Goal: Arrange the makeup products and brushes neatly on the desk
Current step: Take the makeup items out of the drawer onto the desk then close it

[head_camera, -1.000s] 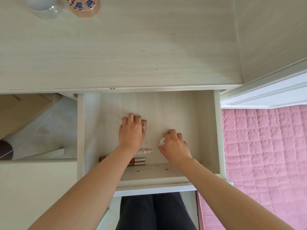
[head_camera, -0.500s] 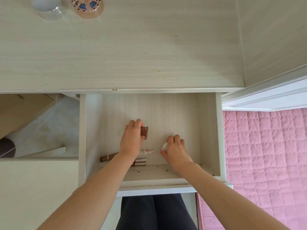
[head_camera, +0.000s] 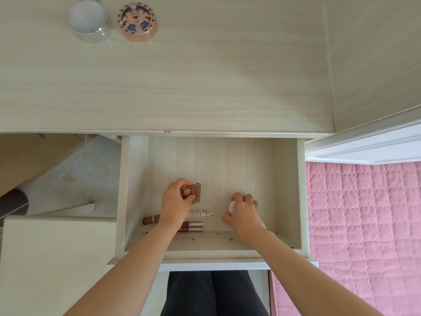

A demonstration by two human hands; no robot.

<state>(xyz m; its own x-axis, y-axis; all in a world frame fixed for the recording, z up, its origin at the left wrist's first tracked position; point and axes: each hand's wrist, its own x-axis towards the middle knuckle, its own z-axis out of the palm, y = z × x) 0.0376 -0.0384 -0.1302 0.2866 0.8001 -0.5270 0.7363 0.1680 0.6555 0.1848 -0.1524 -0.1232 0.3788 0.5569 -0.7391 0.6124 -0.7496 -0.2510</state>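
Note:
Both hands are inside the open drawer (head_camera: 288,190) under the desk top (head_camera: 205,71). My left hand (head_camera: 176,205) grips a small brown square compact (head_camera: 193,192), tilted up off the drawer floor. My right hand (head_camera: 245,212) curls round a small white round item (head_camera: 231,206), mostly hidden by the fingers. Near the drawer's front lie a white tube with a pink tip (head_camera: 201,213), a brown stick (head_camera: 151,220) and two dark red lip tubes (head_camera: 192,226), partly under my left wrist.
At the desk's far left stand a clear jar with a white lid (head_camera: 87,18) and a round patterned pink compact (head_camera: 137,20). A pink quilted bed (head_camera: 364,224) lies to the right. My dark-trousered legs (head_camera: 214,293) are below the drawer front.
My left hand has lifted the brown compact and tilted it up, thumb now over its face. My right hand has closed further round the white item. The view shifted slightly downward.

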